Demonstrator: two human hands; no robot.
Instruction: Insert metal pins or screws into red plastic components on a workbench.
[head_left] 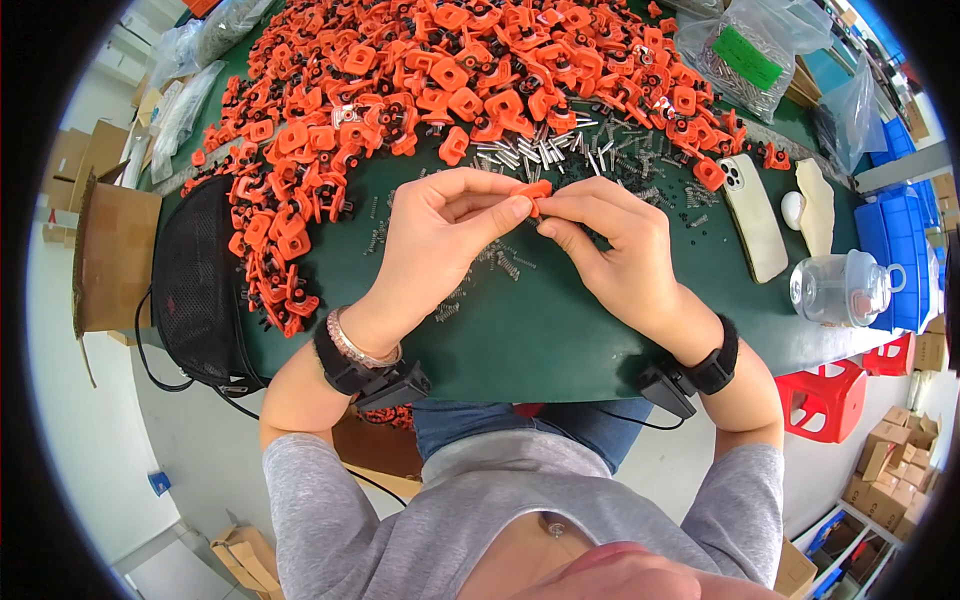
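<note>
Between my two hands, above the green tabletop (560, 350), is a small orange plastic part (535, 190). My left hand (450, 225) pinches it between thumb and fingers. My right hand (620, 245) has its thumb and forefinger closed at the part's right side; whether they grip the part itself or a tiny piece by it is hidden. Just beyond my fingers lie silver metal pins (540, 150) and scattered small springs (645, 150). More loose springs (505, 262) lie under my hands. A big heap of orange parts with black fittings (450, 75) spreads behind them.
On the left stand a black mesh bag (205, 285) and a cardboard box (115, 255). To the right are a phone (755, 220), a clear plastic jug (835, 290) and blue bins (895, 250). A bag of metal pins (745, 60) lies at the far right. A red stool (825, 400) stands beside the table.
</note>
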